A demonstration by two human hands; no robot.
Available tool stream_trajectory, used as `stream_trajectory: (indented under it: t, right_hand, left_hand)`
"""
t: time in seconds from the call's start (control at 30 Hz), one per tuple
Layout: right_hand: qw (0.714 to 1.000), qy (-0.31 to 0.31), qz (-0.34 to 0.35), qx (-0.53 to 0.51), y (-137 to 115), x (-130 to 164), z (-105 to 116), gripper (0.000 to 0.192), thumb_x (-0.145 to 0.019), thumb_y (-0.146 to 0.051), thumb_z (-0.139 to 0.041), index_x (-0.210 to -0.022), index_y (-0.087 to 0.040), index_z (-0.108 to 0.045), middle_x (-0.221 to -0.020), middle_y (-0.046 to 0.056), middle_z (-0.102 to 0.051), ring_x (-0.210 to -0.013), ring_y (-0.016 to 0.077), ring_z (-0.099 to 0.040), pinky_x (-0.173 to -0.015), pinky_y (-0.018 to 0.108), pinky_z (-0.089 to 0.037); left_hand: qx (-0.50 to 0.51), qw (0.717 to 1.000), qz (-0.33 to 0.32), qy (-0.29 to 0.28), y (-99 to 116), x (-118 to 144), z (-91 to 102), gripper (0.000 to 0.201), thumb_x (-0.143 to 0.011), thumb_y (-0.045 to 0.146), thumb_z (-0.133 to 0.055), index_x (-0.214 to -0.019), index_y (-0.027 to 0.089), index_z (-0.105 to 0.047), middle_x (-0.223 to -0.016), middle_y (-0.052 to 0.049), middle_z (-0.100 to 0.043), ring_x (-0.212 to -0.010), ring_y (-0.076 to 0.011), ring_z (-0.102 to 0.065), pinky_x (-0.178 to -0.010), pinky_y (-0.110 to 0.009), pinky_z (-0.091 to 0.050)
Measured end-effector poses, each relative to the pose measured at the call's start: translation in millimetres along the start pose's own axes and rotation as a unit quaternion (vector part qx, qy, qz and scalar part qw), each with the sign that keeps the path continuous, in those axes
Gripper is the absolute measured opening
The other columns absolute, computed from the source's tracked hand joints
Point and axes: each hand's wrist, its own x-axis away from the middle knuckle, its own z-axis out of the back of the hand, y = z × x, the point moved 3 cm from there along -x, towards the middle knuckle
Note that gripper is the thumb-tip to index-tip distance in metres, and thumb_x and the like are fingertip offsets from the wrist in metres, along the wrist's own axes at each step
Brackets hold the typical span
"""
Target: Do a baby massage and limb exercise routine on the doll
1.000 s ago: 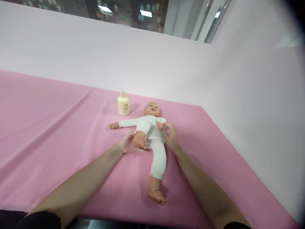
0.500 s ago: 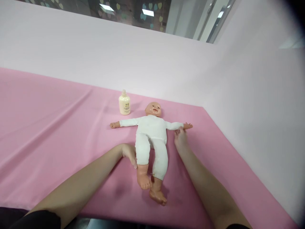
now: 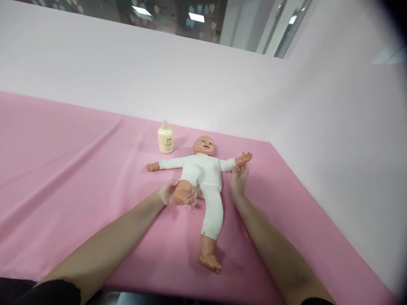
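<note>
Currently doll [image 3: 203, 171] lies face-up on pink cloth [image 3: 79, 169], near bottle [image 3: 165, 142]. Left hand [image 3: 173, 195] clasps its bent foot; right hand [image 3: 239, 180] pinches its wrist. Likely light, limbs hard, jointed, body soft: best held by limbs

From my seat, the print on the bottle [image 3: 165, 142] label is too small to read. My left hand [image 3: 173, 195] is partly covered by the doll [image 3: 203, 178] foot it cups, so I cannot see those fingers fully, and where my right hand [image 3: 239, 182] meets the doll's sleeve is unclear. Both my upper arms are cut off by the bottom edge.
</note>
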Motion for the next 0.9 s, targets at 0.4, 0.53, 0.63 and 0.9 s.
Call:
stream_trajectory:
  t: [0.4,0.53,0.63,0.9]
  right_hand:
    - [0.912,-0.229,0.24,0.24,-13.9,20.9,-16.1,0.028,-0.088,-0.03,-0.054,-0.114,-0.024,-0.058,-0.115,0.007,-0.064,-0.112,0.023,-0.056,-0.101,0.046,-0.042]
    - [0.887,-0.266,0.261,0.273,-18.9,22.7,-20.2,0.026,-0.09,-0.028,-0.049,-0.112,-0.027,-0.061,-0.114,0.006,-0.065,-0.112,0.0226,-0.056,-0.1,0.046,-0.042]
    - [0.876,-0.278,0.27,0.288,-19.7,23.9,-21.3,0.028,-0.091,-0.027,-0.046,-0.114,-0.027,-0.061,-0.116,0.006,-0.064,-0.113,0.0219,-0.055,-0.1,0.046,-0.043]
    - [0.861,-0.283,0.294,0.302,-22.3,25.6,-22.5,0.03,-0.092,-0.023,-0.045,-0.116,-0.027,-0.061,-0.116,0.006,-0.063,-0.112,0.0216,-0.054,-0.098,0.044,-0.043]
  left_hand:
    - [0.191,0.976,-0.035,0.102,11.6,-4.4,1.8,0.044,-0.076,0.055,-0.054,-0.079,0.011,-0.055,-0.08,-0.005,-0.056,-0.08,-0.0204,-0.056,-0.087,-0.049,-0.045]
    - [0.186,0.976,-0.034,0.11,11.3,-4.7,2.5,0.044,-0.077,0.055,-0.054,-0.078,0.01,-0.056,-0.079,-0.006,-0.056,-0.079,-0.0215,-0.057,-0.085,-0.048,-0.046]
    - [0.177,0.977,-0.035,0.115,11.9,-4.5,2.1,0.043,-0.077,0.053,-0.054,-0.079,0.01,-0.057,-0.08,-0.006,-0.056,-0.079,-0.0215,-0.057,-0.084,-0.048,-0.046]
    - [0.163,0.979,-0.031,0.118,12.4,-4.0,2.6,0.043,-0.077,0.054,-0.055,-0.08,0.011,-0.057,-0.079,-0.006,-0.057,-0.079,-0.0216,-0.057,-0.085,-0.049,-0.045]
